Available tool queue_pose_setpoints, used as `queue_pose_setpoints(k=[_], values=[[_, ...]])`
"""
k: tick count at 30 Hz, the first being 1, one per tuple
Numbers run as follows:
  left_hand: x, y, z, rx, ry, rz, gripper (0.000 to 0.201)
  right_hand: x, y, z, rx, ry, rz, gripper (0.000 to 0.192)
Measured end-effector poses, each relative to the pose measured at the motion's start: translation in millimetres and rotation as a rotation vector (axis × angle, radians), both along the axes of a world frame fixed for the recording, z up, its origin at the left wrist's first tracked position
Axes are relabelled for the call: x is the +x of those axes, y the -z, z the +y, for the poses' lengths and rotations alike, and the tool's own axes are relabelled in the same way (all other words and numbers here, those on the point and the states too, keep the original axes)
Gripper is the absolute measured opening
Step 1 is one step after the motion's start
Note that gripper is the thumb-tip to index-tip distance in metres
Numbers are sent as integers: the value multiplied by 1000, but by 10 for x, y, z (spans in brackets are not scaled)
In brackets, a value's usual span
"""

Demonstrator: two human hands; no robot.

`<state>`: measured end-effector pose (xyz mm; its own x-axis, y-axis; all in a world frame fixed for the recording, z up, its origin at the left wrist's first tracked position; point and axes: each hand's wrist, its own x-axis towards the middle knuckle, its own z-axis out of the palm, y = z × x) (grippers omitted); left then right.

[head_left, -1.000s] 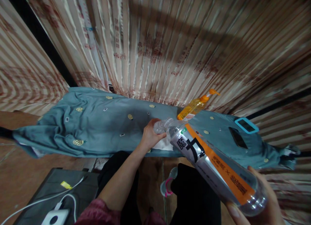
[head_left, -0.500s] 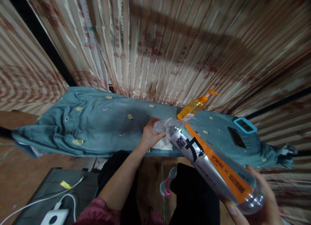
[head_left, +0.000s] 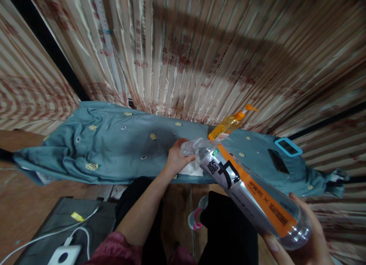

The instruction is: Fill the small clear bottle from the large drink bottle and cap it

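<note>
At the lower left, a white charger (head_left: pixel 64 255) with cables lies on a dark case. A teal cloth (head_left: pixel 114 146) covers the tabletop. The left hand (head_left: pixel 177 160) curls around a small clear bottle (head_left: pixel 191 146) above a white tissue (head_left: pixel 192 169). The large labelled bottle (head_left: pixel 251 192) tilts neck-down toward the small bottle, its base gripped in the right hand (head_left: pixel 305 246). Behind stands an orange bottle (head_left: pixel 228 126); farther right lies a phone (head_left: pixel 278 162).
</note>
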<state>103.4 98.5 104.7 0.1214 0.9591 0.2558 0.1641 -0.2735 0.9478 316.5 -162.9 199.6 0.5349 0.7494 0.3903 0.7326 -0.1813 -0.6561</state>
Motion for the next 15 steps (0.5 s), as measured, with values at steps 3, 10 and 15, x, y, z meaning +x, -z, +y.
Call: queue_pose_setpoints(k=[3, 10, 15], values=[[0, -7, 1, -2, -3, -7, 52, 72, 32, -19, -2, -19, -13, 101], [4, 3, 9, -18, -7, -18, 52, 202, 67, -46, 4, -54, -13, 100], [6, 9, 8, -19, -4, -13, 52, -7, -23, 8, 0, 7, 53, 101]])
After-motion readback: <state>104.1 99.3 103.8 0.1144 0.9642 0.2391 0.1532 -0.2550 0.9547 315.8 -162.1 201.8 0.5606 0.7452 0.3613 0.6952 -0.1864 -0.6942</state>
